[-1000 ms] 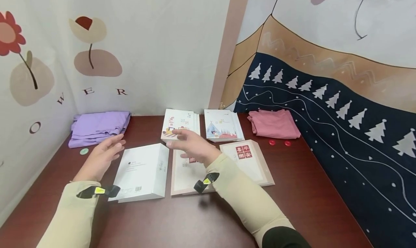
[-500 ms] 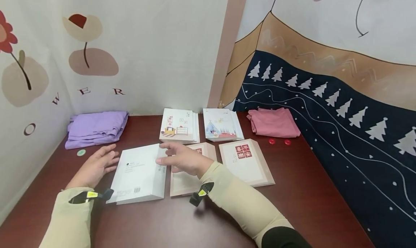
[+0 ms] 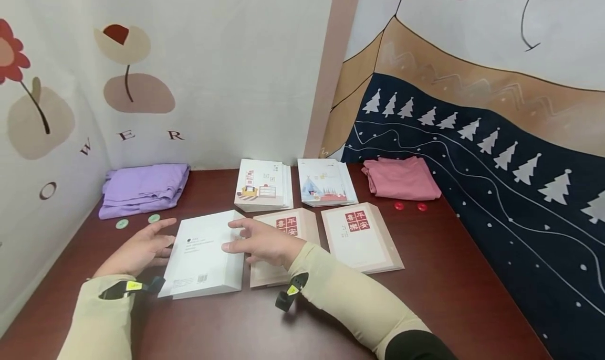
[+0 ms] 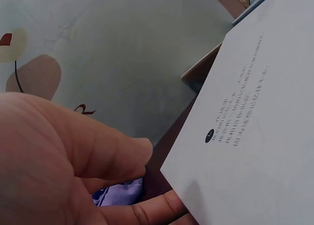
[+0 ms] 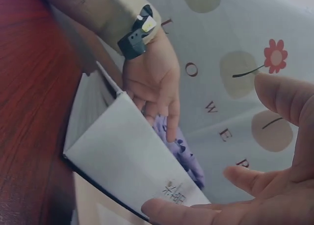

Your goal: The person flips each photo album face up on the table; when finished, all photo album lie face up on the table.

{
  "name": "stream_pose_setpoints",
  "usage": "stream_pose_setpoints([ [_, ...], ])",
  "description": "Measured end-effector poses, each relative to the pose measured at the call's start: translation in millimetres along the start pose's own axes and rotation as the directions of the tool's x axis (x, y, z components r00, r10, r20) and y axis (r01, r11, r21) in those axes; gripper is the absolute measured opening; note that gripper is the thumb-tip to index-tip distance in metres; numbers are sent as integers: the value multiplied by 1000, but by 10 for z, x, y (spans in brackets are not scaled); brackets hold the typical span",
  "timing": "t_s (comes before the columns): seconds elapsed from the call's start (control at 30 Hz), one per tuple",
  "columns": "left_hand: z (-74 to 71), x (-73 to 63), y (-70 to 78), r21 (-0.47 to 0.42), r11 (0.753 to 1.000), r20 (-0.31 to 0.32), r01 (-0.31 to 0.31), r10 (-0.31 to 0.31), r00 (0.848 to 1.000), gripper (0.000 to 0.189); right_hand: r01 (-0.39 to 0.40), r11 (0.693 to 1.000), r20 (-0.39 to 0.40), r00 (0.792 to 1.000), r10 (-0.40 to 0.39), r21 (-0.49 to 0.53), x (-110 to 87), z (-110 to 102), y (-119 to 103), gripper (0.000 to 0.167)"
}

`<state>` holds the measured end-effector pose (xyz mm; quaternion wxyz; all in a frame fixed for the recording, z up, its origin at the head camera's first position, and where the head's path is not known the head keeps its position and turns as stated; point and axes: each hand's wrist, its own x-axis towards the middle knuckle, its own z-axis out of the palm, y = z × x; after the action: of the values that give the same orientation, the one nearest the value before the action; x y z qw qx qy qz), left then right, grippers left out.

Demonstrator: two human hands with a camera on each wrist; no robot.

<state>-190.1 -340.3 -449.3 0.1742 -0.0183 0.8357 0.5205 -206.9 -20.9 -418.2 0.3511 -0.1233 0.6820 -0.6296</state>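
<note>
White book [image 3: 203,260] between left hand [image 3: 137,251] and right hand [image 3: 266,243], both unclenched.

Left sleeve [image 3: 96,318]: cream, smooth, close-fitting, reaching the wrist
Left wristband [image 3: 112,289]: black strap worn over the sleeve, with a bright yellow tag [image 3: 134,285]
Left wrist camera [image 5: 131,44]: small dark box, tiny dots on its face
Left hand [image 3: 136,251]: bare
Right sleeve [image 3: 350,292]: matching cream cloth, lightly creased toward the elbow
Right wristband [image 3: 302,279]: black, also yellow-tagged
Right wrist camera [image 3: 283,301]: small black block
Right hand [image 3: 264,242]: bare
Upper right arm [image 3: 418,346]: black cloth, curved edge against the cream
</note>
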Motion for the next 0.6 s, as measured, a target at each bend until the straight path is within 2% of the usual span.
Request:
stream_pose_setpoints([
  [0.17, 36, 6, 38, 28, 999, 2, 21, -21, 1000, 77, -13, 1000, 0, 1000, 13, 27, 22, 33, 28, 66],
  [0.43, 63, 19, 53, 21, 1000, -10, -7, 7, 1000, 83, -14, 999, -4, 1000, 14, 47, 37, 52, 45, 67],
  [0.6, 62, 35, 40, -7, 1000, 15, -24, 24, 1000, 78, -17, 998, -17, 1000, 19, 68, 44, 49, 40, 67],
])
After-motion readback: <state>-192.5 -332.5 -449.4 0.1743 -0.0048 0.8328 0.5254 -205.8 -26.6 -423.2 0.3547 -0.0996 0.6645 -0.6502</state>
